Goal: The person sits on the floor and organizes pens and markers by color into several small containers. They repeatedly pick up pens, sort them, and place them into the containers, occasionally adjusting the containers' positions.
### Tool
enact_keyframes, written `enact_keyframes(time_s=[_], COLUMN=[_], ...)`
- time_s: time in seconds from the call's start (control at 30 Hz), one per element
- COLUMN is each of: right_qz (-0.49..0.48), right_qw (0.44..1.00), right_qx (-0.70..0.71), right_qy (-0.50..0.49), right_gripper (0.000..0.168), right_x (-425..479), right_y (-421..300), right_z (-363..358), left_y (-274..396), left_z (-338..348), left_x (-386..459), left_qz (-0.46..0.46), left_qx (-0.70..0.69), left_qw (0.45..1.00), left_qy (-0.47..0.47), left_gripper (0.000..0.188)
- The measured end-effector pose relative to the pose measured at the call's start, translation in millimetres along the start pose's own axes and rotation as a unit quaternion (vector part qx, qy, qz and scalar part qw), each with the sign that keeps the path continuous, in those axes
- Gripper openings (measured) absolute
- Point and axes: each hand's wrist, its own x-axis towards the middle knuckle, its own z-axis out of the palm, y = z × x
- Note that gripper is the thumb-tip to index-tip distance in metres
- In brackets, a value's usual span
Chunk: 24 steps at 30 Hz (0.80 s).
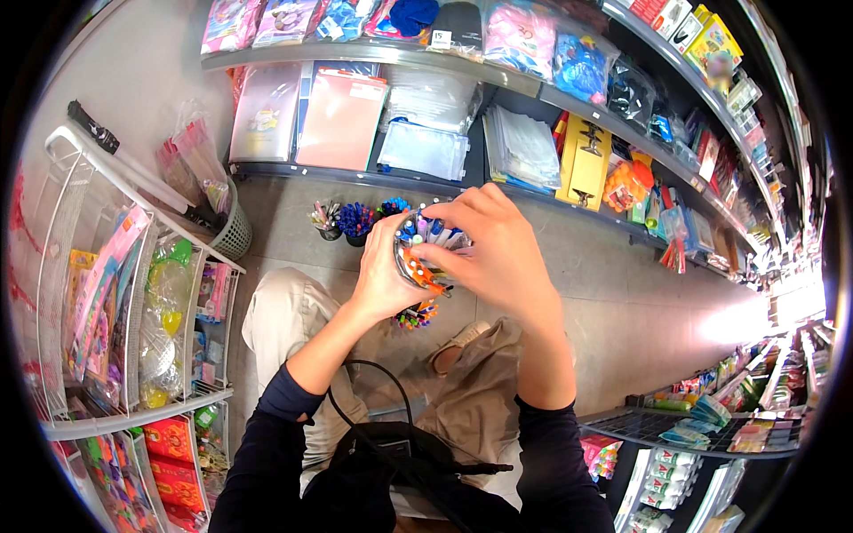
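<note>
My left hand (381, 281) is wrapped around a round holder (402, 265) packed with pens, raised above the floor between my knees. Blue and white pens (421, 230) stand in its far part, and orange pens (421, 272) lean at the near side. Over the holder's top is my right hand (501, 243), thumb and forefinger apart among the pen tops. Whether these fingers grip any pen is unclear. Below the holder, a cluster of multicoloured pens (416, 314) shows partly.
On the floor beyond stand cups of pale pens (326, 216), dark blue pens (356, 218) and lighter blue pens (394, 206). Shelving with folders (342, 120) spans the far side. A wire rack (143, 320) and a grey-green basket (234, 226) are at left. A black cable (393, 374) crosses my lap.
</note>
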Motion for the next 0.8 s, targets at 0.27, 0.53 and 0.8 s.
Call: enact_keyframes(time_s=[0.27,0.53,0.8], right_qz=[0.031,-0.031,-0.014], right_qw=[1.000,0.999,0.998], right_qx=[-0.004,0.023,-0.057], right_qy=[-0.003,-0.002,-0.015], right_gripper=[0.019,0.017,0.014], right_x=[-2.4,-0.2,3.2], right_y=[2.4,3.0,6.5], right_z=[18.8,25.3,19.2], left_y=[2.4,-4.1,0.0], left_z=[0.6,1.7,-0.5], left_x=[3.4,2.7,2.0], left_qz=[0.001,-0.019,-0.049], left_qx=[0.056,0.035,0.004], left_qw=[0.998,0.999,0.998], left_qy=[0.007,0.013,-0.030], left_gripper=[0.095,0.095,0.095])
